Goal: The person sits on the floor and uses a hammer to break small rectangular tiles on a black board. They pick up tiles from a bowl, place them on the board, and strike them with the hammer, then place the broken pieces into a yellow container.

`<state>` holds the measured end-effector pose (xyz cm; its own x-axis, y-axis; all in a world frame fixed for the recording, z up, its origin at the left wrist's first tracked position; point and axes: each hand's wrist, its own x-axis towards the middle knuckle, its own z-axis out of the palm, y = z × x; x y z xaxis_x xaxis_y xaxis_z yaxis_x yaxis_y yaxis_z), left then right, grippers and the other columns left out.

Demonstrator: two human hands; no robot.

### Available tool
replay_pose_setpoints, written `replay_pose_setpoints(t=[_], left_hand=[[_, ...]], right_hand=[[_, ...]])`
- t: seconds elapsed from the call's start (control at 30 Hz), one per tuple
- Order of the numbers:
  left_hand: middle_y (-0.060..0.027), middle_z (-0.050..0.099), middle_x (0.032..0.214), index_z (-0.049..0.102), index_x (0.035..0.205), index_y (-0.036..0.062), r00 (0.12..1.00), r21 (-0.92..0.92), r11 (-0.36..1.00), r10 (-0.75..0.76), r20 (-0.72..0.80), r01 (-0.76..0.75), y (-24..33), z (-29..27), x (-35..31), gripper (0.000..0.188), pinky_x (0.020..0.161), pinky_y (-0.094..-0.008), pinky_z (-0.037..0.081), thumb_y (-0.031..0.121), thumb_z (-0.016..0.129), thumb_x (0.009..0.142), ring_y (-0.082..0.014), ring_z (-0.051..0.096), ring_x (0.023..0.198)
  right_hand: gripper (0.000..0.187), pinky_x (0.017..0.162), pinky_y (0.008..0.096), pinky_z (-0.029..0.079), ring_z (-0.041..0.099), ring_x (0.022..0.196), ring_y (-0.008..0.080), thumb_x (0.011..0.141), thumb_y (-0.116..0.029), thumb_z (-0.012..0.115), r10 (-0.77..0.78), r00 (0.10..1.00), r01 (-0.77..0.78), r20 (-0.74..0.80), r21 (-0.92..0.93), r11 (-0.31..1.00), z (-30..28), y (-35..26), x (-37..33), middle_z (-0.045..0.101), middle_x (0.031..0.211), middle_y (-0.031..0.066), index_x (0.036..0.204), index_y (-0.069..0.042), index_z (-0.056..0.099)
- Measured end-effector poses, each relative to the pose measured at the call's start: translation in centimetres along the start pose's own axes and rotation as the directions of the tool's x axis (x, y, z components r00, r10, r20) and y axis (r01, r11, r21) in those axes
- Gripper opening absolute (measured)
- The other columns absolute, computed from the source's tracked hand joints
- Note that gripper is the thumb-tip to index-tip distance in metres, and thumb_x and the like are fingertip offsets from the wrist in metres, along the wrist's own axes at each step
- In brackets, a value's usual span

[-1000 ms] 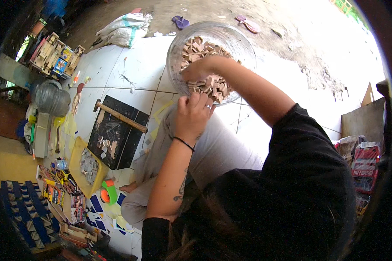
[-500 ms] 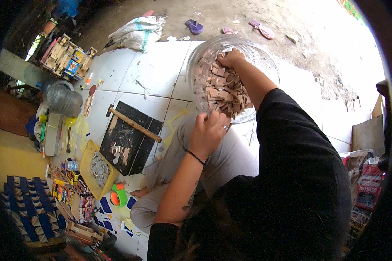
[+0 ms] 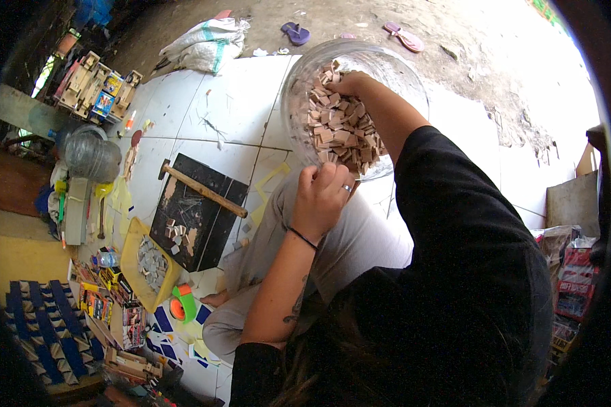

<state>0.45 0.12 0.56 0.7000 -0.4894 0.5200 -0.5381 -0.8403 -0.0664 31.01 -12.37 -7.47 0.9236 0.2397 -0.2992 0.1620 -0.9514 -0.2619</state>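
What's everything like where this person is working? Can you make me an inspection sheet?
Surface: white tiles, scraps scattered about.
Job's things: tan pieces heaped in a clear tub.
Clutter: hammer across a black slab; yellow tray of grey pieces; tape.
Grip: left hand at the tub's near rim; right hand inside, at the tan pieces; finger closure unclear.
Cables: nothing seen.
Surroundings: white sack by the tiles' far edge; purple flip-flop and pink flip-flop on dirt.
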Motion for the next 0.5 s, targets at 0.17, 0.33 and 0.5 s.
replay_pose_setpoints(t=[0.17, 0.33, 0.5], left_hand=[[0.0035, 0.052, 0.088, 0.059, 0.082, 0.0148, 0.995, 0.046, 0.995, 0.083, 0.063, -0.086, 0.1, 0.0, -0.4, 0.007, 0.081, -0.0318, 0.035, 0.016, 0.053, 0.077, -0.0124, 0.047, 0.097], [0.0029, 0.052, 0.085, 0.060, 0.080, 0.0145, 0.991, 0.052, 0.990, 0.133, 0.002, -0.133, -0.1, 0.7, -0.5, 0.010, 0.081, -0.0347, 0.036, 0.023, 0.062, 0.077, -0.0139, 0.050, 0.094], [0.0039, 0.052, 0.091, 0.060, 0.083, 0.0157, 0.989, 0.020, 0.991, 0.135, 0.055, -0.136, -0.6, 0.7, -0.7, 0.010, 0.081, -0.0316, 0.035, 0.016, 0.052, 0.076, -0.0128, 0.047, 0.100]], right_hand=[[0.093, 0.097, 0.0372, 0.041, 0.052, 0.116, 0.0335, 0.065, -0.075, 0.052, 0.079, 0.996, -0.082, 0.043, 0.060, 0.995, 1.2, 2.3, 2.0, 0.052, 0.126, 0.0224, 0.121, -0.001, 0.056], [0.085, 0.092, 0.0392, 0.043, 0.055, 0.111, 0.0311, 0.067, -0.073, 0.053, 0.030, 0.979, -0.094, 0.202, 0.315, 0.944, 1.4, 3.1, 2.8, 0.057, 0.121, 0.0205, 0.117, -0.005, 0.060], [0.075, 0.090, 0.0416, 0.043, 0.057, 0.106, 0.0305, 0.070, -0.066, 0.056, -0.003, 0.982, -0.053, 0.190, 0.288, 0.956, -0.9, 2.2, 1.7, 0.059, 0.116, 0.0193, 0.114, -0.005, 0.062]])
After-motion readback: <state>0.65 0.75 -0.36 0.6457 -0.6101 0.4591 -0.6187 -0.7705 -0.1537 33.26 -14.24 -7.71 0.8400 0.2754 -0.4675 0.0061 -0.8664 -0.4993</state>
